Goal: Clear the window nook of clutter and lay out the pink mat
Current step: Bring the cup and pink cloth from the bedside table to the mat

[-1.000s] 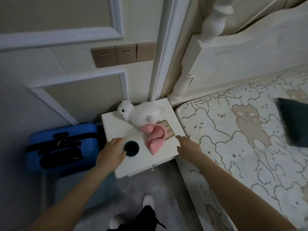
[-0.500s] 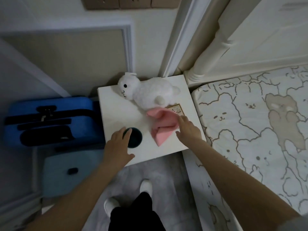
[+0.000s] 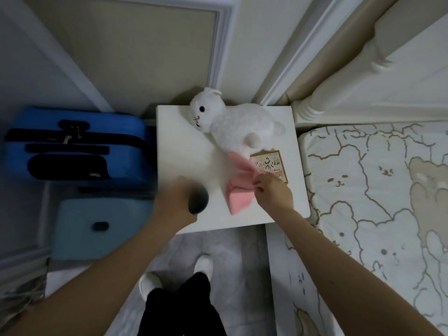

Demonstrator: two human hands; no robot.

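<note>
- Right hand [image 3: 275, 194] pinching folded pink mat [image 3: 238, 194] at its right edge, on white nightstand [image 3: 184, 141].
- Left hand [image 3: 174, 206], blurred, seemingly wrapped round dark cup [image 3: 200, 199].

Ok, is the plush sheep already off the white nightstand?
No, the plush sheep lies on the back of the white nightstand, its rear end over one end of the pink cloth.
</note>
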